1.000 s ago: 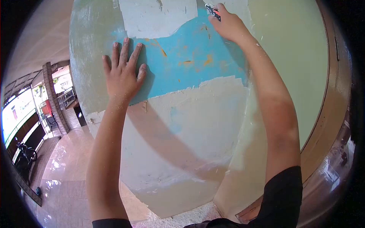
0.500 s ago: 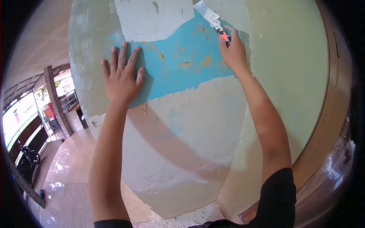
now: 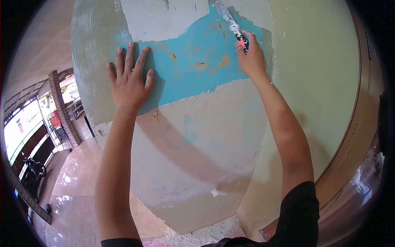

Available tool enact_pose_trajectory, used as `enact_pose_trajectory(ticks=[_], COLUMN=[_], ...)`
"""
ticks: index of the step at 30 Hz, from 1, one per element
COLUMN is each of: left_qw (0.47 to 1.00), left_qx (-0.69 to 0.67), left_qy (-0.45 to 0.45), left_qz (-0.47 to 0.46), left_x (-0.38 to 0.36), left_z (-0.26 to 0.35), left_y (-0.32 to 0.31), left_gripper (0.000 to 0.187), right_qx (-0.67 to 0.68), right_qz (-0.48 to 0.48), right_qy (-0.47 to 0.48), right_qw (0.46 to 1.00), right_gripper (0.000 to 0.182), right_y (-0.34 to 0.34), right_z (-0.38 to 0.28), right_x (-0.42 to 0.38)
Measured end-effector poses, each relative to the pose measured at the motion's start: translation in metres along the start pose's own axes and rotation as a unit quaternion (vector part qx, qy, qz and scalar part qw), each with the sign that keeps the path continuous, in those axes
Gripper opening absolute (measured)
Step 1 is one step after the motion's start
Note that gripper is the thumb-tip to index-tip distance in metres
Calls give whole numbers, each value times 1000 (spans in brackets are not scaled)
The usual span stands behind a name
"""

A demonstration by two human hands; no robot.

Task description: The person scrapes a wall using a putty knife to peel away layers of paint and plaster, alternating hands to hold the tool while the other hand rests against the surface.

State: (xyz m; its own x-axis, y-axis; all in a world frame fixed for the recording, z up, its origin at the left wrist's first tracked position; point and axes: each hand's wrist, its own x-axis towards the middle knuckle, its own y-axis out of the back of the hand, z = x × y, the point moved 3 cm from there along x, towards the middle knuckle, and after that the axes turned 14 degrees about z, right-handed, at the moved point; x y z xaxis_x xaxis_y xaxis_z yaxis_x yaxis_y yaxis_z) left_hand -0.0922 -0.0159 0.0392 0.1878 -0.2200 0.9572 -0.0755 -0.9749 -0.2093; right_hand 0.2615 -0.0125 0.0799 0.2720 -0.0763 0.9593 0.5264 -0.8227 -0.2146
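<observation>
My right hand (image 3: 252, 55) is wrapped round the black and orange handle of a scraper (image 3: 227, 18). The scraper's metal blade points up and left and is smeared with white, its tip near the jagged edge of the pale coating (image 3: 249, 10). Fingers spread, my left hand (image 3: 129, 86) lies flat against the wall, at the left side of a bare turquoise patch (image 3: 193, 61). Orange-brown marks and dark gouges show on that patch. Lower down, a small white flake (image 3: 218, 192) appears against the greyish wall coating (image 3: 197, 144).
White crumbs (image 3: 205, 234) cover the floor at the wall's foot. On the right, a green wall (image 3: 317, 82) meets a brown door frame (image 3: 358, 111). A tiled porch (image 3: 78, 177), a post (image 3: 61, 107) and a motorbike (image 3: 33, 171) lie to the left.
A piece of coating right of the blade has come off, widening the turquoise patch. The scraper has turned more edge-on, and a white flake now shows lower down. My left hand stays on the wall.
</observation>
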Motion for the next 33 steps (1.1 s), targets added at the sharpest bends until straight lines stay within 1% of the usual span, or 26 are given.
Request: enact_pose_trajectory(ticks=[2,3,5,6,8,9,11,12,14,15,17,21,24,27,29,31,33], left_qw=[1000,1000,1000,1000,1000,1000,1000,1000,1000,1000,1000,1000,1000,1000,1000,1000,1000], left_qx=[1,4,8,10,13,8,2,1,-1,-2,-3,-7,-14,-16,-14,-18,-15], left_qy=[-1,1,4,2,0,2,4,2,1,1,0,0,-1,-3,-4,1,3], left_qz=[4,-5,-13,-14,-14,-12,-8,-9,-9,-11,-12,-12,-11,-11,-13,-21,-22], left_x=[1,1,2,1,1,1,0,0,0,-1,-2,-2,-3,-3,-2,-2,-1], left_z=[0,1,1,1,0,0,0,0,0,0,0,0,0,0,0,1,2], left_y=[1,1,1,1,1,1,1,1,2,2,2,3,4,4,4,5,6], left_gripper=[63,63,63,63,64,64,64,64,64,64,64,65,65,65,66,66,66], right_qx=[13,12,9,9,24,24,4,4,-50,-51,-68,-62,-63,-73,-138,-124,-175], right_qz=[-32,-32,-7,-7,38,38,72,73,60,60,5,-15,-16,-19,-18,-18,-36], right_qy=[-46,-46,-9,-8,25,26,89,90,77,77,68,81,92,82,106,116,114], right_qw=[998,998,1000,1000,999,999,993,993,994,994,995,995,994,994,985,985,977], right_gripper=[42,42,41,41,42,42,44,44,44,44,43,42,41,42,43,46,44], right_y=[3,3,3,1,-1,-3,-3,-3,2,4,1,-3,-11,-16,-21,-27,-29], right_z=[-5,-5,-5,-4,-3,-1,-4,-4,-15,-20,-25,-35,-40,-55,-62,-69,-76], right_x=[-1,-1,-2,-1,2,3,7,7,7,7,5,10,27,50,69,88,105])
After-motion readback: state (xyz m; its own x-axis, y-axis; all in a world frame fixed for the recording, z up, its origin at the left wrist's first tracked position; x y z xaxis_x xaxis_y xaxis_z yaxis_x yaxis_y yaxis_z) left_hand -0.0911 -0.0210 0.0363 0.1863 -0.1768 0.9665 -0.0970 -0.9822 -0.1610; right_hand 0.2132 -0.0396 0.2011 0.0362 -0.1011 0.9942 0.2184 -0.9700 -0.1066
